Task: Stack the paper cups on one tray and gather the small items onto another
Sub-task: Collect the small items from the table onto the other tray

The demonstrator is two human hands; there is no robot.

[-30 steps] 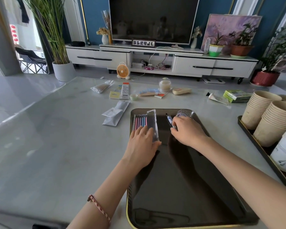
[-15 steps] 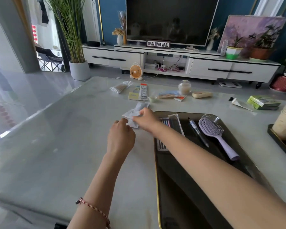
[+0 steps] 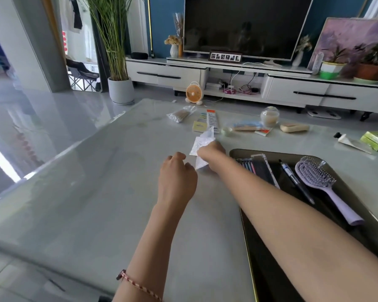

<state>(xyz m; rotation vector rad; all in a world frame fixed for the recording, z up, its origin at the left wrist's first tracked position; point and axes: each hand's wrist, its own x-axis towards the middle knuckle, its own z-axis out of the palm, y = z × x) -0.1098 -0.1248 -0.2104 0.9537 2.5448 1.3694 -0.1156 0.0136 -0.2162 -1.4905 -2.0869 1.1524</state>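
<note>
Lifted off the table (image 3: 96, 192), the clear packets (image 3: 202, 142) hang pinched in the right hand (image 3: 210, 151) just left of the tray (image 3: 278, 173), left hand (image 3: 176, 177) loosely curled, empty; carry them low, lay flat.

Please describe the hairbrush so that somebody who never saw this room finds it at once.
On the glossy pale grey table, look to the right for the dark rectangular tray with a gold rim. Near its right edge lies the lilac plastic hairbrush, handle toward the person. Unlike the slim dark pen beside it, it has a broad slotted oval head.
</note>
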